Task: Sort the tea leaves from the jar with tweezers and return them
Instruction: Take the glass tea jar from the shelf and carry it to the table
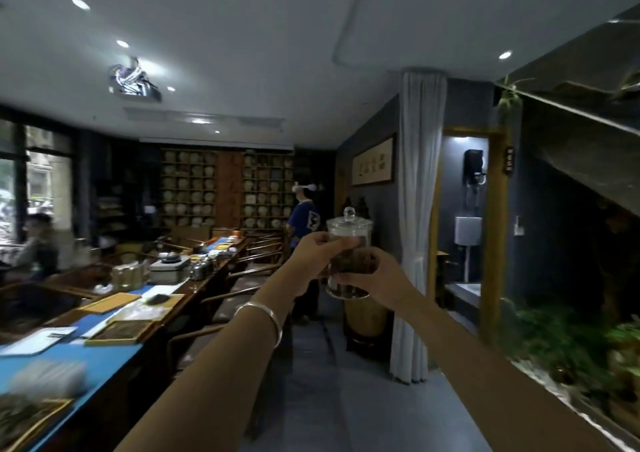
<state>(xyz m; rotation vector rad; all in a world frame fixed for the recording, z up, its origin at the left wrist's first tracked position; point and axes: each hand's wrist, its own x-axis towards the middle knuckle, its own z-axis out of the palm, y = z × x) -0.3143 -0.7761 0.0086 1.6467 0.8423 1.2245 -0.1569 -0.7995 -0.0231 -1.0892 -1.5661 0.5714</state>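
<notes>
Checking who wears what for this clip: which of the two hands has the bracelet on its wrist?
The left hand: a silver bracelet circles its wrist. The right hand has a bare wrist. Both grip the jar.

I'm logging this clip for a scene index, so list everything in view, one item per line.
glass jar: one, clear, dark tea leaves inside, lid on, held up in mid-air
lid: one, clear glass with knob, on the jar
long table: one, blue top, left side
wooden trays: several, tan, on the table
curtain: one, white, right of the jar
shelves: two blocks, wooden, back wall
standing person: one, blue top, behind the jar
seated person: one, far left, blurred
plants: green, lower right
bracelet: one, silver, left wrist
left hand: grips the jar
right hand: grips the jar
</notes>
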